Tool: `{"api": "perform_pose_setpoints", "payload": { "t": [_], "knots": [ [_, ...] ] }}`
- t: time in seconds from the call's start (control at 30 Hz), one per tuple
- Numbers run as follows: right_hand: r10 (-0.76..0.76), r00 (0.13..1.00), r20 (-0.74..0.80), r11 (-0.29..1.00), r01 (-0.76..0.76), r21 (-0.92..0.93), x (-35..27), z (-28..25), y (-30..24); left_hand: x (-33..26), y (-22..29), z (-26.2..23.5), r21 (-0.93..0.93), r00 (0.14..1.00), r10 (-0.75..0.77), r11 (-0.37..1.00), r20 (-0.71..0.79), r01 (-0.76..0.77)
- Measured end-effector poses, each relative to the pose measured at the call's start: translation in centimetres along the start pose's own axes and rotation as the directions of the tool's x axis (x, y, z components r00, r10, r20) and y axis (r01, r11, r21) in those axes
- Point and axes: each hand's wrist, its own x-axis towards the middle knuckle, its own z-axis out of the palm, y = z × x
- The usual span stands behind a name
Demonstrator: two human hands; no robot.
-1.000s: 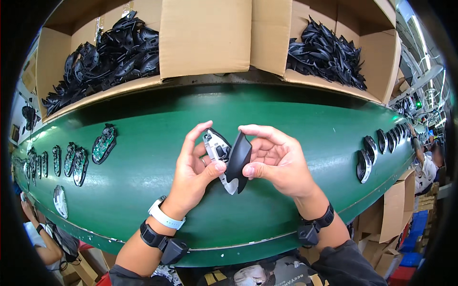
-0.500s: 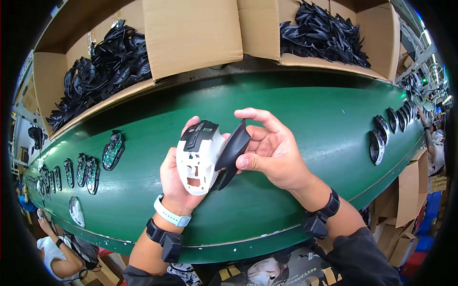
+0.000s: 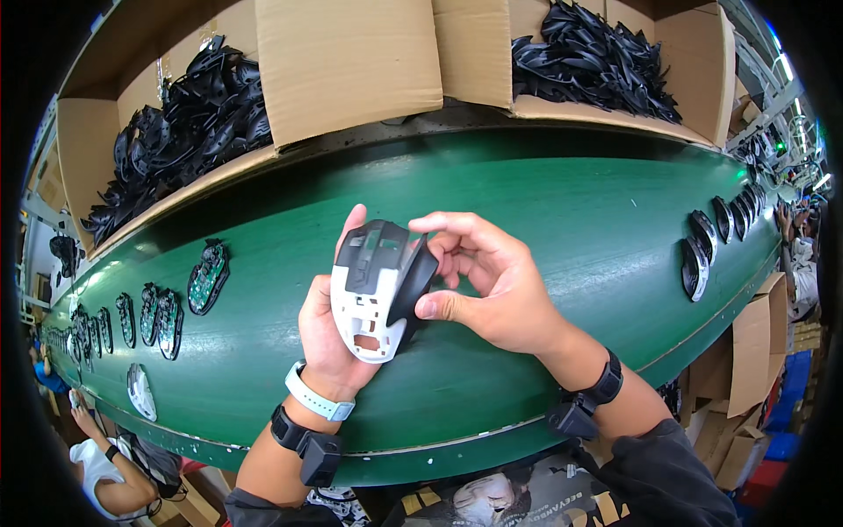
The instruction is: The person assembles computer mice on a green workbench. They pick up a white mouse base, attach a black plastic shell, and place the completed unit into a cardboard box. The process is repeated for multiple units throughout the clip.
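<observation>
A white and black computer mouse shell (image 3: 362, 303), with rectangular cutouts, rests in my left hand (image 3: 327, 329), whose fingers wrap around its left side and underside. Against the shell's right edge lies a curved black side panel (image 3: 414, 283) with a pointed upper tip. My right hand (image 3: 496, 294) pinches this panel, thumb on its lower part and index finger at its upper end. The panel sits close along the shell; whether it is fully seated cannot be made out. Both are held above the green conveyor belt (image 3: 544, 386).
Cardboard boxes of black plastic parts (image 3: 198, 132) and black side panels (image 3: 606, 66) stand along the far side. Mouse bases with green circuit boards (image 3: 209, 277) line the left. A white shell (image 3: 140, 392) lies nearer. Assembled mice (image 3: 694, 268) line the right. A co-worker (image 3: 110, 470) sits lower left.
My right hand has moved left, bringing the black side panel from a tilted, partly separated position to close against the shell's right edge. The shell has shifted slightly right.
</observation>
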Motion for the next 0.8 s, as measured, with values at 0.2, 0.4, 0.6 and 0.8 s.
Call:
{"api": "perform_pose_setpoints", "payload": {
  "t": [0.2, 0.4, 0.6, 0.8],
  "knots": [
    [-0.074, 0.994, 0.078, 0.997, 0.073, 0.020, 0.3, -1.1, 0.1, -0.4, 1.2, -0.6, 0.030, 0.927, -0.365, 0.931, 0.081, 0.364],
    [-0.056, 0.982, 0.179, 0.965, 0.008, 0.261, 0.4, -0.4, 0.0, -0.4, 1.6, -1.0, 0.023, 0.938, -0.345, 0.939, 0.035, 0.344],
    [-0.113, 0.989, -0.100, 0.945, 0.138, 0.297, 0.0, 0.6, -2.1, -1.3, 0.7, -1.7, 0.225, 0.974, 0.023, 0.971, 0.227, -0.075],
    [-0.170, 0.977, -0.130, 0.955, 0.195, 0.222, -0.2, 0.6, -2.4, -1.1, 0.2, 0.5, 0.220, 0.981, 0.047, 0.971, 0.187, -0.088]
  ]
}}
